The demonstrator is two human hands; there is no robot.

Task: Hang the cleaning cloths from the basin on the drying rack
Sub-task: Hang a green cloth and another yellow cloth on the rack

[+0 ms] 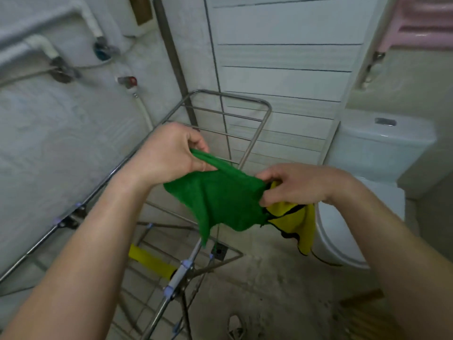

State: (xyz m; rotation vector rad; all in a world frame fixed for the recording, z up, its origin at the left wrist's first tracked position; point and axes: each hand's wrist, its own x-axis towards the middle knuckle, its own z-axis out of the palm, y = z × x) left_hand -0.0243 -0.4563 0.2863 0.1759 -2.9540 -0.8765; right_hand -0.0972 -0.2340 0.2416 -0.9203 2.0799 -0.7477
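A green cleaning cloth [220,202] is stretched between both hands above the metal drying rack [259,123]. My left hand [169,153] pinches its upper left corner. My right hand [301,185] grips its right edge and also holds a yellow cloth with black trim [304,227], which hangs down below that hand. The rack's thin rails run beneath and beyond the cloth, and no cloth hangs on them. The basin is out of view.
A white toilet [372,153] stands at the right, close to the rack's end. The tiled wall with pipes and valves [61,69] is at the left. A yellow bar [152,262] lies under the rack. Floor drain [219,251] below.
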